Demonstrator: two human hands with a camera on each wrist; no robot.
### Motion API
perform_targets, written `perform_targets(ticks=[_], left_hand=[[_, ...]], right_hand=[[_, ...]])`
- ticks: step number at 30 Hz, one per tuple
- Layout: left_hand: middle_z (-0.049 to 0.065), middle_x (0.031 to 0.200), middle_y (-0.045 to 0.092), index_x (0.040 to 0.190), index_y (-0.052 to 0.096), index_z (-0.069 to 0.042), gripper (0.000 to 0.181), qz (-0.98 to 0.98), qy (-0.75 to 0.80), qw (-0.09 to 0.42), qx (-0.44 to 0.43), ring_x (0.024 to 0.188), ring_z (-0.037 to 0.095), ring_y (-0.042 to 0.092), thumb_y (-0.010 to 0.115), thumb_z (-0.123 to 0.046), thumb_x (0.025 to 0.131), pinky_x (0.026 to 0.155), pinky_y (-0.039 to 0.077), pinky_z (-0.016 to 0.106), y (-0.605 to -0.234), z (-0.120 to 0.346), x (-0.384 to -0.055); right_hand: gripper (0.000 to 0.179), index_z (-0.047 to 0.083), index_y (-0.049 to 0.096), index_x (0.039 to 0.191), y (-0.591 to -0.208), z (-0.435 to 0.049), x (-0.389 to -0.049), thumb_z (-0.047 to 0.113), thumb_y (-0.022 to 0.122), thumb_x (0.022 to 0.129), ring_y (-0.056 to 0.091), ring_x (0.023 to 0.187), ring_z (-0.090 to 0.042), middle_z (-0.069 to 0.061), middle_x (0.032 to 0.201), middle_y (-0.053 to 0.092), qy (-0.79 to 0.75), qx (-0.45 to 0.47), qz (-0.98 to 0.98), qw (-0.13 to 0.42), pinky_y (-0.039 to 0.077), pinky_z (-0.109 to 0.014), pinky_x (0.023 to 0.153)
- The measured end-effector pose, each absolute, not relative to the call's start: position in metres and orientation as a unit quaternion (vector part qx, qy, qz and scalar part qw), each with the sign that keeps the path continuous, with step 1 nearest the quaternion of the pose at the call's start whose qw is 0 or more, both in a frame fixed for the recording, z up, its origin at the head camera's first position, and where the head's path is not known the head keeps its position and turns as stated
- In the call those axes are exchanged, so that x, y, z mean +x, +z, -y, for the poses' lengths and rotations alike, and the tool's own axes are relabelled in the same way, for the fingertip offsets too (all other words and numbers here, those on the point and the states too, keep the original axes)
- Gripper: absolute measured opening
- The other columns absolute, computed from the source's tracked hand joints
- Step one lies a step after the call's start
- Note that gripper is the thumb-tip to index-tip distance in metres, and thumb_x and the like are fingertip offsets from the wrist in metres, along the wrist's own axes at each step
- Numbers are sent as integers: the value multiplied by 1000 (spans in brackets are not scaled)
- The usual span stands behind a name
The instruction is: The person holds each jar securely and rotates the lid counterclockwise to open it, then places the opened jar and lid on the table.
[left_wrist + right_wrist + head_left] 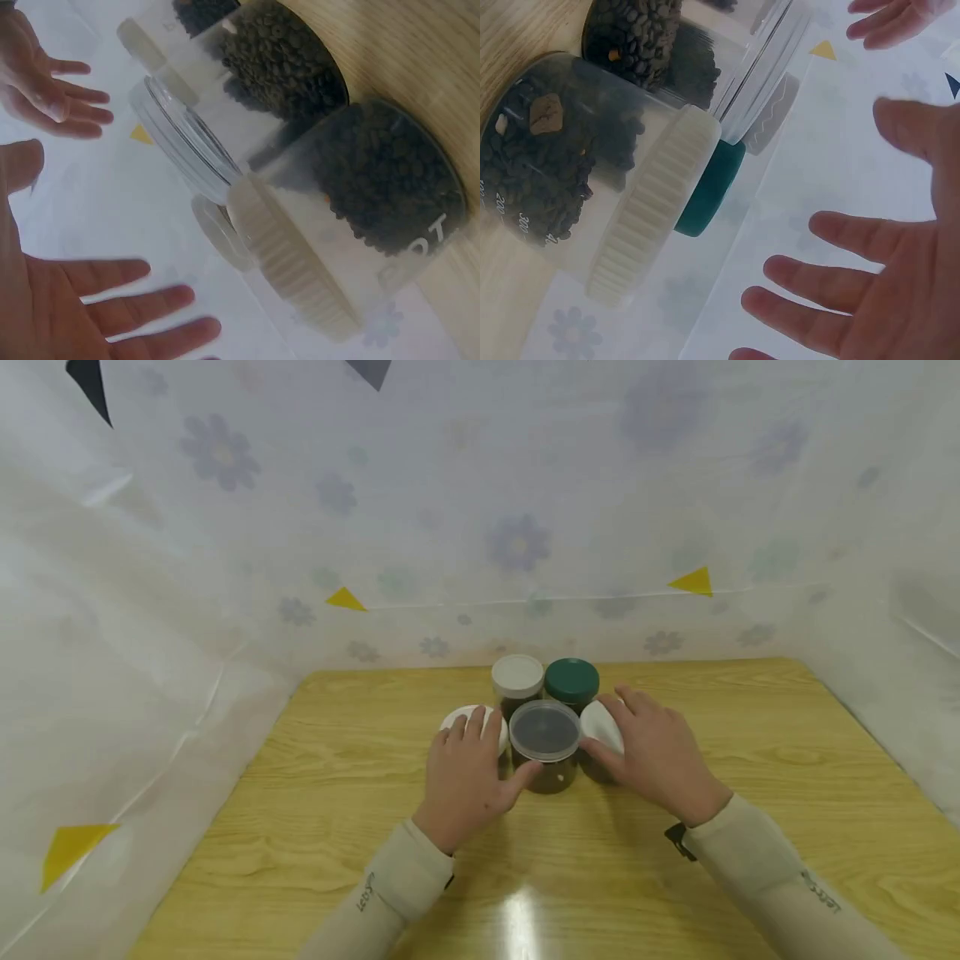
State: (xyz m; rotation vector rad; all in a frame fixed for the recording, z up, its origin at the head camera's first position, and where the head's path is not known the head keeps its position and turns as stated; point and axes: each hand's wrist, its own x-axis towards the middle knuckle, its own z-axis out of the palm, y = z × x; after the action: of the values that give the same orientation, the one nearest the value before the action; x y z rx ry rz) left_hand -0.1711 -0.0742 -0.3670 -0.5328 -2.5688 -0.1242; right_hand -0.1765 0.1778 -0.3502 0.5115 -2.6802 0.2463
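Two white-lidded jars (352, 214) beneath spread fingers (146, 304)

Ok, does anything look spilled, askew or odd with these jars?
Nothing looks spilled or tipped. One oddity, in the right wrist view: the nearest white-lidded jar contains a brown chunk, much larger than the dark pieces around it.
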Motion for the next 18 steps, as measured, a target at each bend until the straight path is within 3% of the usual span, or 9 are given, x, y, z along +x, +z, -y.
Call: perform_targets(ticks=[3, 6, 18], left_hand=[[14, 118, 70, 120, 64, -5, 70, 935, -47, 280, -213, 105, 33, 68, 58, -67, 88, 85, 56, 48, -369, 81, -175], [15, 117, 70, 119, 66, -4, 66, 936, -51, 274, -215, 105, 34, 68, 61, -62, 89, 84, 56, 48, -369, 88, -179], [13, 135, 60, 129, 62, -7, 51, 927, -147, 209, -276, 124, 33, 57, 66, -43, 92, 92, 54, 51, -372, 110, -192]], right_hand=[[56, 2, 62, 126, -350, -177, -178, 43, 71, 88, 65, 104, -42, -23, 122, 63, 123, 184, 950, 222, 54, -58, 72], [53, 4, 62, 126, -349, -176, -177, 41, 70, 89, 63, 103, -41, -20, 121, 62, 141, 179, 951, 212, 52, -58, 72], [47, 6, 57, 134, -342, -175, -177, 31, 66, 95, 52, 126, -41, -19, 138, 54, 268, 221, 927, 141, 44, -61, 100]])
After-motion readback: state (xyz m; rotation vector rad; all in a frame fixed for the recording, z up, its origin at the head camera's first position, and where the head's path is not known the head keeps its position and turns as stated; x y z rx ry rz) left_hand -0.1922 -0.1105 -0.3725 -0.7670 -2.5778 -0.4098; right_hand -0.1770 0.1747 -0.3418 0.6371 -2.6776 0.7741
